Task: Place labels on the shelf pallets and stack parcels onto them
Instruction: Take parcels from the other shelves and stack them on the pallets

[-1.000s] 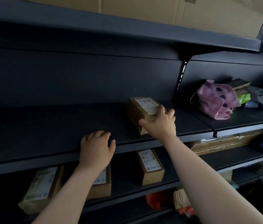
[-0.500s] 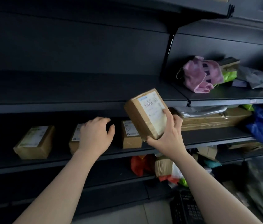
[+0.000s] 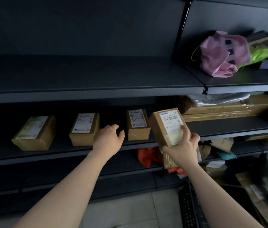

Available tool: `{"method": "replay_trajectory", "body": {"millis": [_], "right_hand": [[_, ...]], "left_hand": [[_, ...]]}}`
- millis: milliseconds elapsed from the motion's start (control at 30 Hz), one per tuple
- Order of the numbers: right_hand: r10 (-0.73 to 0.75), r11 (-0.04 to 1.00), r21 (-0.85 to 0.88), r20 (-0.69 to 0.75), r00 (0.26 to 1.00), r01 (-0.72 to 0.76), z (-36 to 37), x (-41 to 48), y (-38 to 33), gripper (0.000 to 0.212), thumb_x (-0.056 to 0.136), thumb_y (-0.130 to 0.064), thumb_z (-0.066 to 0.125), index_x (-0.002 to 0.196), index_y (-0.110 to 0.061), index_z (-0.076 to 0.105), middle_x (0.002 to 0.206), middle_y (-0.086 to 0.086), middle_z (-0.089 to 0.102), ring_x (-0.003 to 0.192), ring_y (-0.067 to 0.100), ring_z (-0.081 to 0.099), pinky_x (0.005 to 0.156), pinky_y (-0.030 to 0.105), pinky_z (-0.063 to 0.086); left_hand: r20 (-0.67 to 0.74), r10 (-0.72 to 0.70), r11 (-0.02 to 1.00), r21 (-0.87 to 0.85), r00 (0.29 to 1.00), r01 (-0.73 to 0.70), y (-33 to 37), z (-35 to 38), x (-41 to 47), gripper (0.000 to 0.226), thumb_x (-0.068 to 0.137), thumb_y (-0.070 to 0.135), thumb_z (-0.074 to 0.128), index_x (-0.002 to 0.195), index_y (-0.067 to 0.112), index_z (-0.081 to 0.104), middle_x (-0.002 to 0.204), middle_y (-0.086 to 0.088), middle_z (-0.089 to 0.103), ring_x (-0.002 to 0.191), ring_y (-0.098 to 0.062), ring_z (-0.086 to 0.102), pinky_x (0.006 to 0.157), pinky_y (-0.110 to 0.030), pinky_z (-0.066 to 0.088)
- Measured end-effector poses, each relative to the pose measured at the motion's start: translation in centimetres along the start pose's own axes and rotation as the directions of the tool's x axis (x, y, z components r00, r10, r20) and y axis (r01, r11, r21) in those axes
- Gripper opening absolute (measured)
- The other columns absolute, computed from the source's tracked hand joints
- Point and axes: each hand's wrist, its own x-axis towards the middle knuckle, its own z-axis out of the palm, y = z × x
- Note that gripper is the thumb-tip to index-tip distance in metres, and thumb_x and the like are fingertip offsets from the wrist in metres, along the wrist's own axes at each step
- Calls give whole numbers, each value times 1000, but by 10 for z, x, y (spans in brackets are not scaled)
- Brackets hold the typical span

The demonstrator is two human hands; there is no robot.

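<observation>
Right of three shelved boxes (image 3: 138,124), the right hand (image 3: 181,148) is gripping a tilted parcel (image 3: 168,126), long axis running near-to-far. The left hand (image 3: 107,139) is hovering open and empty, farther from the gap.

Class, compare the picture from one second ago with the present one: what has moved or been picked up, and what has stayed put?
The right hand lifted the labelled parcel off the upper shelf and brought it down to the lower shelf, beside the three boxes there. The left hand dropped too, empty. The boxes and pink bag stayed put.
</observation>
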Motion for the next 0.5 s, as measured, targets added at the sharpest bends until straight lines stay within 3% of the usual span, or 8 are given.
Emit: {"method": "replay_trajectory", "body": {"millis": [333, 500], "right_hand": [[197, 980, -56, 99, 975, -193, 53, 77, 12, 110, 60, -43, 77, 145, -33, 8, 137, 12, 16, 128, 43, 27, 105, 53, 35], [223, 975, -54, 171, 960, -217, 76, 96, 13, 121, 61, -42, 81, 148, -25, -1, 139, 11, 15, 132, 42, 24, 110, 51, 29]], "left_hand": [[228, -135, 958, -220, 964, 186, -18, 73, 92, 55, 98, 45, 38, 139, 10, 46, 138, -8, 54, 124, -25, 51, 97, -35, 42], [373, -230, 863, -350, 899, 366, -17, 98, 125, 66, 95, 56, 39, 147, 15, 35, 148, -9, 42, 132, -29, 42, 106, -37, 36]]}}
